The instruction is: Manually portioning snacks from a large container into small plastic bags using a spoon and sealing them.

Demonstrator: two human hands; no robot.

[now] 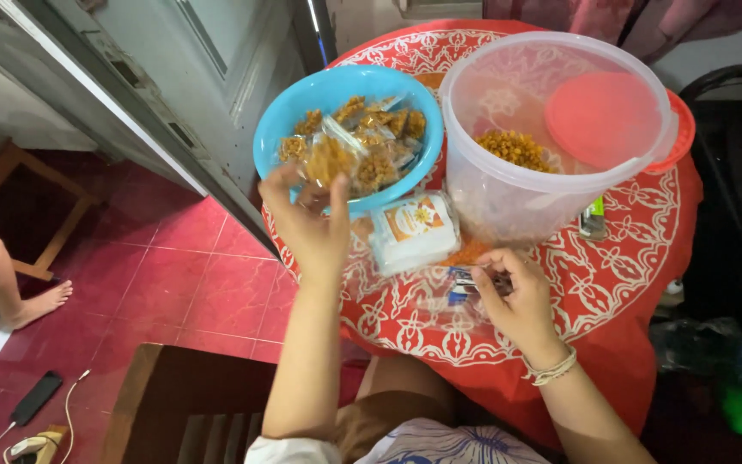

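Fingers of your left hand (307,219) pinch a small clear plastic packet of golden-brown snack (330,161), held over the rim of the round blue plastic bowl (278,129), which holds more filled packets. Your right hand (513,296) closes on a small metal stapler (472,281), low over the red patterned tablecloth (611,275). Judgement: a sealed packet is being deposited. Next calls for releasing it inside the bowl, clear of the rim.

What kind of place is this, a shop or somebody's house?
Most likely a home, with snacks being packed at a small table under a red patterned cloth. Signs: a red tiled floor, a blue bowl of filled snack packets, and a person's bare foot nearby.
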